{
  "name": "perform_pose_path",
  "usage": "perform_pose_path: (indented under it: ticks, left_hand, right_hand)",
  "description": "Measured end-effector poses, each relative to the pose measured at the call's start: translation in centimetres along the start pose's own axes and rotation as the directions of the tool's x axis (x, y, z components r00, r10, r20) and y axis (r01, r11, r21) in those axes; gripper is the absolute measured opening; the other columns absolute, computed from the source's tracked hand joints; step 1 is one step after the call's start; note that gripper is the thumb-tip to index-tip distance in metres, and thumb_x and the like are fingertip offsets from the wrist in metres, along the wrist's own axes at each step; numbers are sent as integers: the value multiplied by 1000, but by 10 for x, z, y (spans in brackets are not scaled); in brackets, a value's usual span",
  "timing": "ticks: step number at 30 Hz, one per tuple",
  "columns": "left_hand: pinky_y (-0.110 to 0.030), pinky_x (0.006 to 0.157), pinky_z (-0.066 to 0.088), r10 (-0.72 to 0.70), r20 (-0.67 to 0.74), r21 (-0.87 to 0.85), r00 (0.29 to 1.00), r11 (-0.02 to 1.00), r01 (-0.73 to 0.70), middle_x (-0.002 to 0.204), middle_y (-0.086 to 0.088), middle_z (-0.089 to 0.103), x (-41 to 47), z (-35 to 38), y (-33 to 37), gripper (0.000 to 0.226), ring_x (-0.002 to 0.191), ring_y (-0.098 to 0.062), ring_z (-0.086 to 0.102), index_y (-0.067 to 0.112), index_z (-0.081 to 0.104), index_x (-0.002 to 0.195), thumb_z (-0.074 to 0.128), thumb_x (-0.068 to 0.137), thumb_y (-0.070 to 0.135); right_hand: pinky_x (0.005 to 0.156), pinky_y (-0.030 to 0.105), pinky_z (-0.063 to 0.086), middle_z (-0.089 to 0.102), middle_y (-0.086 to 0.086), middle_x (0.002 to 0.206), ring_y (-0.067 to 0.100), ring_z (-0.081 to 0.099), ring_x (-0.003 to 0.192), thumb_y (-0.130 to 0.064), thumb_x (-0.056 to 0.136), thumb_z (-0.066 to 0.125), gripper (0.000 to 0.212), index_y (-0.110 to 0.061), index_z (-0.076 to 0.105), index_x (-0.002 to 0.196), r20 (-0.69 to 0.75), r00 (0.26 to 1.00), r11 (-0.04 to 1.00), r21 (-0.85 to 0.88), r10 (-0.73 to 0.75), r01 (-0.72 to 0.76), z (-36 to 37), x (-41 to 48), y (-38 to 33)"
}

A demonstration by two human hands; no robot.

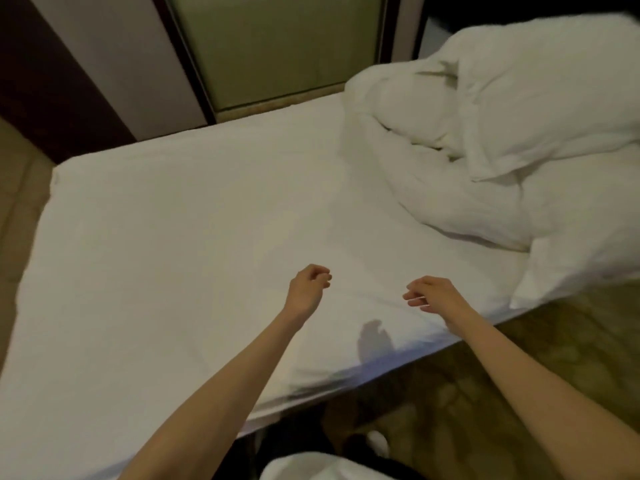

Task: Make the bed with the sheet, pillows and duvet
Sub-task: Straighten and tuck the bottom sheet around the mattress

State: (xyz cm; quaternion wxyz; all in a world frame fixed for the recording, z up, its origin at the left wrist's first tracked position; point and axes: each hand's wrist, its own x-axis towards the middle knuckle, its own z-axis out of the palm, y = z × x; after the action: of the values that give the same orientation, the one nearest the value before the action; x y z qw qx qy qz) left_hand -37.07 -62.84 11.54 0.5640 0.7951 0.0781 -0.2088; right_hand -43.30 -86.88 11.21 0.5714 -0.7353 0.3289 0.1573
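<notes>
Dim, warm light; soft blur throughout; dark shadow (pixel 375 341) on sheet (pixel 180 237); wide-angle bending at edges.

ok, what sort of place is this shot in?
Most likely a bedroom, possibly a hotel room: a bed with a white sheet spread flat, a duvet and pillows heaped at one end, and patterned carpet beside it.
</notes>
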Motion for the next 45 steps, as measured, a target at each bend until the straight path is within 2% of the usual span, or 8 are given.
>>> perform_pose_path:
  ticks: [5, 14, 22, 29, 35, 39, 41, 45]
  left_hand:
    - [-27, 75, 48, 3, 103, 1, 995, 1000, -4, 99, -7, 69, 9, 82, 43, 18, 88, -17, 64, 11, 62, 101, 46, 94, 9]
    - [-30, 78, 49, 40, 263, 59, 964, 997, -58, 98, -8, 70, 85, 249, 112, 17, 85, -17, 66, 9, 62, 100, 45, 96, 10]
    - [-25, 72, 49, 65, 460, 103, 885, 987, -127, 97, -7, 69, 118, 425, 201, 19, 84, -17, 66, 7, 62, 98, 43, 96, 9]
    - [-25, 73, 50, 71, 528, 128, 846, 978, -162, 100, -9, 69, 123, 565, 242, 19, 87, -19, 66, 9, 62, 98, 43, 97, 11]
    - [-25, 75, 49, 60, 490, 171, 870, 972, -164, 103, -8, 68, 115, 696, 284, 21, 89, -18, 66, 8, 62, 104, 43, 98, 12]
    - [-27, 81, 52, 58, 448, 187, 892, 970, -157, 104, -4, 68, 115, 758, 315, 21, 90, -14, 65, 11, 63, 106, 44, 98, 16]
    - [-28, 85, 52, 63, 465, 179, 883, 970, -164, 105, -3, 67, 127, 783, 331, 22, 91, -14, 65, 11, 62, 107, 43, 99, 18]
    - [-24, 86, 51, 66, 491, 176, 868, 969, -174, 110, -3, 65, 172, 827, 363, 23, 95, -15, 64, 11, 59, 111, 40, 101, 18]
  right_hand:
    - [70, 28, 47, 70, 14, 94, 23, 64, 79, -14, 94, 54, 12, -10, 62, 85, -92, 993, 992, 104, 79, -69, -80, 25, 26]
    - [66, 26, 49, 69, 11, 86, 21, 65, 72, -14, 93, 54, 15, -13, 61, 80, -165, 981, 982, 176, 101, -72, -212, 99, 35]
    - [68, 26, 48, 68, 11, 87, 21, 63, 77, -12, 95, 50, 19, -12, 60, 78, -326, 910, 934, 327, 258, -147, -372, 143, 68]
    - [39, 12, 41, 62, 8, 74, 4, 59, 42, -8, 96, 45, 24, -12, 55, 74, -388, 878, 920, 371, 280, -129, -502, 186, 107]
    - [68, 33, 52, 64, 25, 89, 30, 59, 71, 0, 92, 48, 17, 0, 59, 79, -372, 892, 942, 305, 257, -144, -632, 215, 138]
    - [55, 18, 48, 60, 18, 88, 20, 56, 68, -5, 91, 56, 5, -1, 58, 89, -325, 879, 935, 186, 349, -303, -704, 237, 139]
    - [62, 25, 48, 63, 22, 97, 25, 59, 75, -4, 89, 58, 7, 1, 63, 91, -336, 879, 940, 159, 338, -301, -729, 255, 135]
    - [66, 31, 49, 65, 19, 91, 25, 59, 71, -3, 91, 55, 8, 0, 62, 92, -371, 878, 941, 267, 302, -210, -756, 307, 112]
